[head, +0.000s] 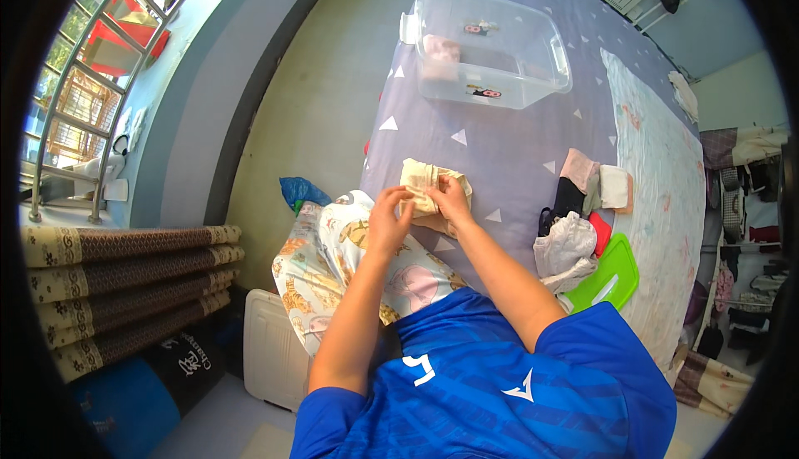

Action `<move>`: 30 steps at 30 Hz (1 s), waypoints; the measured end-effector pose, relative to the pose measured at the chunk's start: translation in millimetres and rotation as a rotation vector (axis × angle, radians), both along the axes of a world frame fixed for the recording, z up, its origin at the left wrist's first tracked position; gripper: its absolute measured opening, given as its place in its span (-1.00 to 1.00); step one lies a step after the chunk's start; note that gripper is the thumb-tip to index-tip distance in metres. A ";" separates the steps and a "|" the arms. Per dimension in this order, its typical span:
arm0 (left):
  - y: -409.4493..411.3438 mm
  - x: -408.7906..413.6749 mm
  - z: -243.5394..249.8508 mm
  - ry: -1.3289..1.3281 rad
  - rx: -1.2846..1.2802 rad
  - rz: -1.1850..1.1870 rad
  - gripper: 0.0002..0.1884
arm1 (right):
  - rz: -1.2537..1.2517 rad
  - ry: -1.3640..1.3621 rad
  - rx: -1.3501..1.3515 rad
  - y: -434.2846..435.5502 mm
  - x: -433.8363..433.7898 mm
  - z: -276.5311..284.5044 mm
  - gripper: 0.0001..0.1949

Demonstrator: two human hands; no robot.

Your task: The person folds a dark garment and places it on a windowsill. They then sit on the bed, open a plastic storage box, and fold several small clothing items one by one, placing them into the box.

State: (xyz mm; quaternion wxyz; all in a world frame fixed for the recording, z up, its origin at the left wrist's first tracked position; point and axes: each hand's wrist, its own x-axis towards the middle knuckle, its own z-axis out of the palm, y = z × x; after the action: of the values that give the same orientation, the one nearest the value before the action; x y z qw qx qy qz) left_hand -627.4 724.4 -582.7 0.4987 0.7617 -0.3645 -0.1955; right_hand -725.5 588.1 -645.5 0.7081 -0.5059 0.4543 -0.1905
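A cream-coloured cloth garment [419, 177], partly folded, lies on the grey-purple bedsheet with white triangles [460, 137]. My right hand [450, 200] grips its folded part between thumb and fingers. At its left edge is my left hand [392, 210], fingers bent and apart; whether they touch the cloth I cannot tell. Beyond the garment stands a clear plastic storage box [530, 94] with a folded pink cloth [441, 53] in it. To the right lie several small folded cloths, among them a pink one [578, 169], a black one [569, 195] and a white one [613, 187].
A crumpled white garment [567, 243] lies beside a green plastic lid [615, 272]. A pale patterned sheet [661, 209] covers the bed's right side. A blue plastic bag [304, 192] is at the left edge, and a whitish plastic bin [274, 346] stands on the floor. Folded curtains [137, 272] hang at left.
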 end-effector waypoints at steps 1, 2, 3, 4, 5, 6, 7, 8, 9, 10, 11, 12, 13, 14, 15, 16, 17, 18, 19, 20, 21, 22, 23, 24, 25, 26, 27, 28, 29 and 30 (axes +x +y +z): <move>1.2 3.5 -3.4 0.057 0.013 0.060 -0.80 | 0.049 0.062 -0.098 -1.5 -3.6 -4.6 -0.52; 2.5 4.7 -9.1 0.056 0.050 0.045 -0.80 | 0.097 0.123 -0.197 -3.3 -6.8 -9.0 -0.48; -0.7 4.4 -9.6 0.026 0.065 0.028 -0.80 | 0.138 0.183 -0.297 -7.7 -8.9 -15.0 -0.45; 1.2 3.6 -9.9 -0.006 0.085 0.031 -0.79 | 0.215 0.286 -0.318 -4.8 -6.6 0.1 -0.39; 2.9 3.2 -10.2 -0.038 0.105 0.033 -0.78 | 0.270 0.313 -0.369 -2.2 -1.3 11.5 -0.40; 1.5 1.8 -6.9 -0.061 0.095 0.042 -0.78 | 0.310 0.346 -0.421 -2.9 -1.1 18.5 -0.41; 0.6 0.5 -3.6 -0.084 0.085 0.052 -0.77 | 0.350 0.379 -0.473 -3.4 -0.7 22.1 -0.42; -0.3 -0.4 -0.4 -0.106 0.075 0.062 -0.76 | 0.308 0.323 -0.442 -3.5 -1.6 18.3 -0.44; -3.2 -1.7 4.3 -0.118 0.040 0.046 -0.75 | 0.257 0.270 -0.411 -4.7 -6.7 8.6 -0.45; -4.4 -2.3 6.7 -0.129 0.007 0.036 -0.74 | 0.212 0.216 -0.379 -4.2 -10.9 1.8 -0.46; -6.1 -3.0 9.0 -0.140 -0.026 0.026 -0.73 | 0.196 0.264 -0.397 -5.1 -17.8 -4.0 -0.47; -6.0 -3.7 7.2 -0.104 -0.032 -0.003 -0.72 | 0.188 0.310 -0.415 -4.1 -22.1 -3.2 -0.48; -6.5 -4.6 5.4 -0.067 -0.038 -0.033 -0.71 | 0.180 0.356 -0.432 -1.7 -25.1 -2.9 -0.49; -7.6 -5.7 3.7 -0.031 -0.044 -0.065 -0.70 | 0.213 0.386 -0.485 1.8 -28.9 -2.6 -0.50; -10.2 -7.6 0.3 -0.018 -0.018 -0.086 -0.68 | 0.218 0.409 -0.488 4.6 -29.3 2.6 -0.50; -14.2 -9.3 -3.0 -0.004 0.007 -0.108 -0.66 | 0.222 0.431 -0.490 7.5 -28.8 7.5 -0.50; -16.8 -10.7 -6.3 0.009 0.033 -0.130 -0.64 | 0.226 0.453 -0.492 9.4 -28.2 12.6 -0.50; -17.7 -11.8 -9.8 -0.119 0.129 -0.160 -0.59 | 0.224 0.419 -0.536 7.8 -31.3 15.6 -0.51; -17.7 -12.1 -13.4 -0.119 0.154 -0.157 -0.58 | 0.223 0.385 -0.578 4.0 -36.9 20.1 -0.52; -17.5 -12.3 -16.9 -0.120 0.180 -0.154 -0.57 | 0.223 0.349 -0.620 -0.5 -42.6 24.2 -0.52; -20.1 -12.7 -18.0 -0.118 0.201 -0.153 -0.56 | 0.164 0.380 -0.671 -9.1 -51.4 25.4 -0.54; -22.3 -12.6 -18.6 -0.086 0.222 -0.133 -0.57 | 0.105 0.409 -0.719 -18.5 -62.7 21.6 -0.55; -25.0 -12.1 -19.2 -0.053 0.243 -0.112 -0.58 | 0.046 0.437 -0.766 -27.0 -72.1 17.2 -0.57; -29.1 -12.8 -19.5 -0.019 0.263 -0.099 -0.59 | 0.063 0.475 -0.627 -36.0 -81.5 10.8 -0.60; -33.3 -14.5 -17.2 -0.044 0.268 -0.064 -0.62 | 0.081 0.509 -0.487 -44.9 -87.6 6.1 -0.62; -37.9 -17.4 -14.8 -0.068 0.273 -0.029 -0.65 | 0.097 0.540 -0.346 -51.6 -92.4 0.5 -0.65; -39.7 -19.9 -12.9 -0.091 0.284 0.014 -0.67 | 0.117 0.463 -0.203 -49.4 -89.1 4.2 -0.68; -41.6 -21.2 -9.2 -0.099 0.332 0.045 -0.69 | 0.138 0.382 -0.062 -43.9 -81.6 14.0 -0.71; -44.0 -22.4 -5.4 -0.106 0.380 0.076 -0.70 | 0.157 0.302 0.078 -38.6 -74.7 22.2 -0.74; -48.8 -22.9 -3.0 -0.117 0.421 0.102 -0.71 | 0.134 0.198 0.085 -35.6 -73.9 21.3 -0.81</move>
State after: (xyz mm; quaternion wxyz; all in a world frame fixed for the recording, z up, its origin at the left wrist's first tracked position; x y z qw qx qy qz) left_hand -650.2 675.5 -585.7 0.3159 0.8765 -0.3050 -0.1974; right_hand -799.4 552.5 -624.2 0.6916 -0.5211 0.4948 -0.0724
